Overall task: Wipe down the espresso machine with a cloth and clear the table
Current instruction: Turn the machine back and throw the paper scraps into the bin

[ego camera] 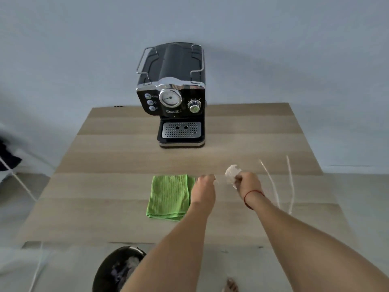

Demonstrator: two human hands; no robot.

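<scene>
A black and chrome espresso machine (179, 98) stands at the far side of the wooden table (117, 157), against the wall. A folded green cloth (169, 197) lies flat near the table's middle. My left hand (204, 188) hovers at the cloth's right edge, fingers curled downward, and a small white scrap shows at its fingertips. My right hand (248, 183) is shut on a crumpled white paper (232, 173), held just above the table to the right of the cloth.
Two thin white strips (271, 182) lie on the table right of my right hand. A black bin (117, 268) with rubbish in it stands on the floor below the table's near edge. A dark object sits at the far left.
</scene>
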